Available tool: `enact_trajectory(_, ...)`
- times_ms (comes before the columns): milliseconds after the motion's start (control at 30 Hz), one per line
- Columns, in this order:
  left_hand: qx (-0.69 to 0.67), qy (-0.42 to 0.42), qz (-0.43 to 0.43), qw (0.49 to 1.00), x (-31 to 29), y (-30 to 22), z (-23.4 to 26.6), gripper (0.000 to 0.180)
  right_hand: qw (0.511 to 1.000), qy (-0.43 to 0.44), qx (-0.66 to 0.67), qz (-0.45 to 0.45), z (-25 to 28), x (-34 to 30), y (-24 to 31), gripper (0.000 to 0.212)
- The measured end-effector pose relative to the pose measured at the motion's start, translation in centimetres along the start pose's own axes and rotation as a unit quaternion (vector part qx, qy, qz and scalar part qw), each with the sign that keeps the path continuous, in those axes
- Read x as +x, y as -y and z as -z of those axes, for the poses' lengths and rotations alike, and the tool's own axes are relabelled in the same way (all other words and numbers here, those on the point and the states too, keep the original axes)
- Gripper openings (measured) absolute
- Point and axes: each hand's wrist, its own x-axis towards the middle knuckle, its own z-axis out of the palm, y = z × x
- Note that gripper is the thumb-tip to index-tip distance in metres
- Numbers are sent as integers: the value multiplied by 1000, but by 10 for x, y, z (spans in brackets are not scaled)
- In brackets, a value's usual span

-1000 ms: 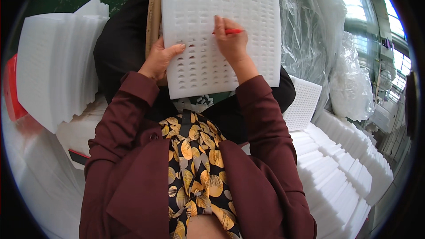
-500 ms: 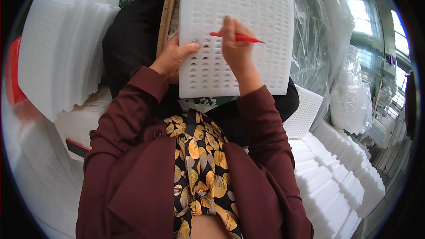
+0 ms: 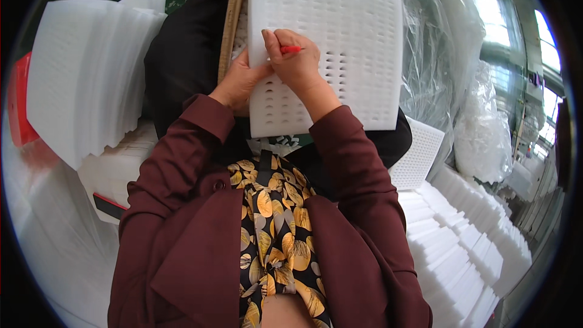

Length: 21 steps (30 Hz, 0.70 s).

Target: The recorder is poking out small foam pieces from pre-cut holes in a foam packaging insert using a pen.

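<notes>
A thick white foam sheet (image 3: pixel 358 30) with rows of small slots leans over a cardboard box (image 3: pixel 228 30) in front of me. My left hand (image 3: pixel 238 83) grips its left edge, thumb on the upper face. Closed around a slim red pen-shaped tool (image 3: pixel 292 49), my right hand (image 3: pixel 299 65) presses close to the sheet's left side, beside my left thumb. The tool's tip is hidden. Some slots show dark as openings, in columns at the lower left and right of my right hand; many others look filled with white foam.
Stacked foam sheets (image 3: pixel 67 67) stand at the left, against a red object (image 3: pixel 19 100). Clear plastic wrap (image 3: pixel 419 36) bulges at the right. Below it are a perforated white sheet (image 3: pixel 419 153) and piles of white foam (image 3: pixel 443 249). A flat dark, red-edged object (image 3: pixel 109 205) lies at lower left.
My right hand has moved left with the red tool, from the sheet's middle to beside my left hand. Dark slots right of it are now uncovered.
</notes>
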Motion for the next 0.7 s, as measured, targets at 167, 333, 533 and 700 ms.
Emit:
enact_trajectory(167,-28,29,14,999,-7,-14,2,35,935,-106,331,-73,68,-9,-11,22)
enact_trajectory(333,-54,31,-22,998,-16,-28,10,35,930,-269,217,-129,191,-46,-12,25)
enact_trajectory(533,-57,96,-92,990,-46,-72,2,37,910,-219,281,-211,238,-89,-35,47)
enact_trajectory(700,-22,136,-119,983,-83,-102,-15,39,889,-196,361,-205,233,-100,-24,42)
